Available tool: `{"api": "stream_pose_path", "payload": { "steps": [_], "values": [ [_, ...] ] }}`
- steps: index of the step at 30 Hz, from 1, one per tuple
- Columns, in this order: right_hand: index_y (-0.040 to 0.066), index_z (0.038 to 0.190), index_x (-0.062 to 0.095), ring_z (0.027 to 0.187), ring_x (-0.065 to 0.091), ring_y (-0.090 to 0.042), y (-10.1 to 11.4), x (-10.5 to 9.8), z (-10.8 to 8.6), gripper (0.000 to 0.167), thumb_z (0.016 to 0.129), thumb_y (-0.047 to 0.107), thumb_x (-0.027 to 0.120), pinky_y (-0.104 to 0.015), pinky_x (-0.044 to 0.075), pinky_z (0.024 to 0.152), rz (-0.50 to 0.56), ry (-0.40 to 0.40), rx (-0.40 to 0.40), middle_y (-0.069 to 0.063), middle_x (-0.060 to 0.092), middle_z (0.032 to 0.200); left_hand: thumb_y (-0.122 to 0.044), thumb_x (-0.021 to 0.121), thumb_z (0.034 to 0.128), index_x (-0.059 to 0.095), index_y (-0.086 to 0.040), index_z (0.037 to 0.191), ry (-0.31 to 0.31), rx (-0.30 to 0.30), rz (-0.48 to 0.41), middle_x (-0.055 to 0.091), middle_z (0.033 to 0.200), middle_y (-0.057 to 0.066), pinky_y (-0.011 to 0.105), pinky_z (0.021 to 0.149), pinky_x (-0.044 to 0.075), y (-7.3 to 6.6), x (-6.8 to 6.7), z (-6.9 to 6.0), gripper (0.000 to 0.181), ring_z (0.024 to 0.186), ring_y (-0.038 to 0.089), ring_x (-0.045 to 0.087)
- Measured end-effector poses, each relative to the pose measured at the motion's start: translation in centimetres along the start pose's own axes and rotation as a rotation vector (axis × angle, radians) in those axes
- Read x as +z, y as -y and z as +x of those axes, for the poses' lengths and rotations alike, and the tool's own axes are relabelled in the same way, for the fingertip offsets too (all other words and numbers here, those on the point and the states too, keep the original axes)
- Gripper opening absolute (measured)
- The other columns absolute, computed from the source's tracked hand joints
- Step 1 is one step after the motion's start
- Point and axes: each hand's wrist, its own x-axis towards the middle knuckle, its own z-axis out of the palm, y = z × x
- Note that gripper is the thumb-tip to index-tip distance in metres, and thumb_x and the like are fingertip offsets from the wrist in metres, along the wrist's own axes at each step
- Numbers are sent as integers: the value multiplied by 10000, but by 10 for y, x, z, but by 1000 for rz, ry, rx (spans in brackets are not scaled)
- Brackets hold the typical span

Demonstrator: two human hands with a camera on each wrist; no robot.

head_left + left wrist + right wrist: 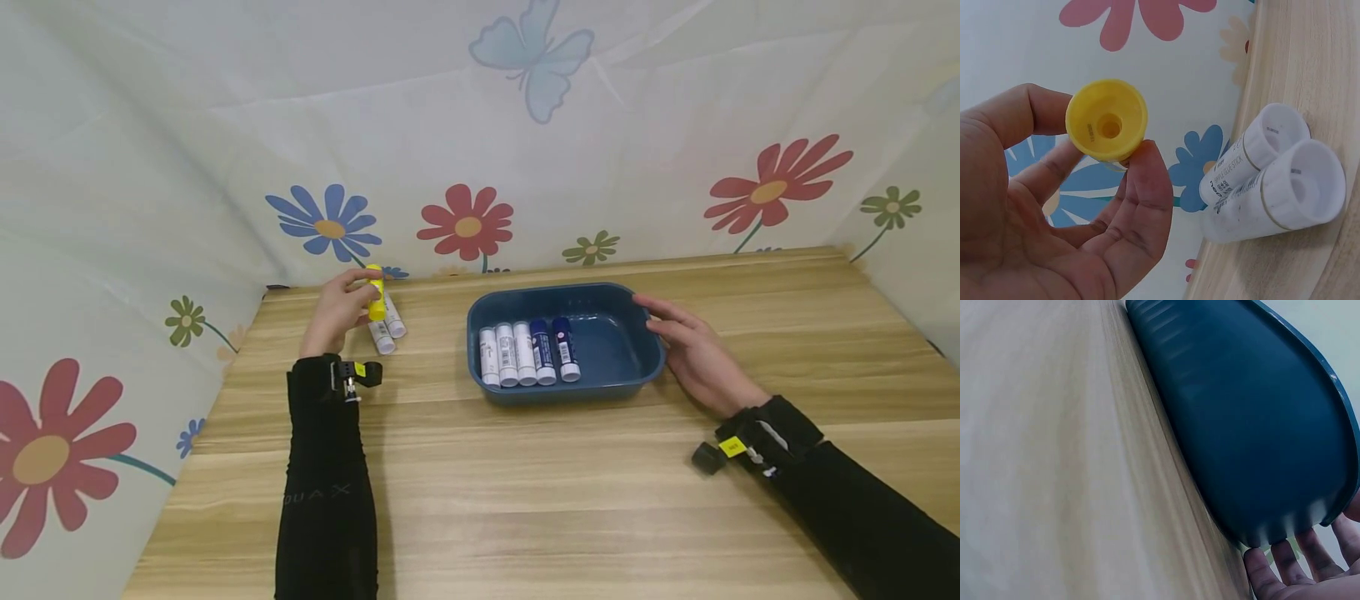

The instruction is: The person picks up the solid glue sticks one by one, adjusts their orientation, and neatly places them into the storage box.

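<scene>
My left hand (pixel 339 310) pinches a yellow glue stick (pixel 377 293) between thumb and fingers. In the left wrist view, the hollow base of this yellow stick faces the camera. Just beyond it, two white glue sticks (pixel 1272 194) lie side by side on the table. My right hand (pixel 701 358) touches the right end of a dark blue plastic bin (pixel 562 396), its fingers extended. The right wrist view shows fingertips (pixel 1263 569) against the bin's outer wall. Inside, three white glue sticks (pixel 507 356) and two dark blue ones (pixel 543 353) lie in a row on the left.
The wood-grain table (pixel 525 500) runs back to a pale cloth backdrop (pixel 420 108) printed with flowers and a butterfly. Part of the bin's floor (pixel 611 346) shows to the right of the row.
</scene>
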Motion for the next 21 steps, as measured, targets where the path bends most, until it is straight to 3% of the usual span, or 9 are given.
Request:
{"api": "stream_pose_path", "payload": {
  "steps": [11,21],
  "values": [
    [70,1617,353,1488,229,-200,0,1,0,544,1112,202,508,-128,401,1038,12,2,-9,-36,238,1671,-150,495,1038,572,-31,1452,49,12,16,520,1478,164,489,1115,449,-3,4,-1,438,1203,309,466],
    [64,1618,348,1493,228,-197,-1,1,1,549,1112,203,510,-131,400,1041,15,4,-9,-41,229,1678,-155,501,1047,591,-57,1417,71,18,40,538,1388,165,470,1090,468,-2,8,2,393,1136,278,492]
  ]
}}
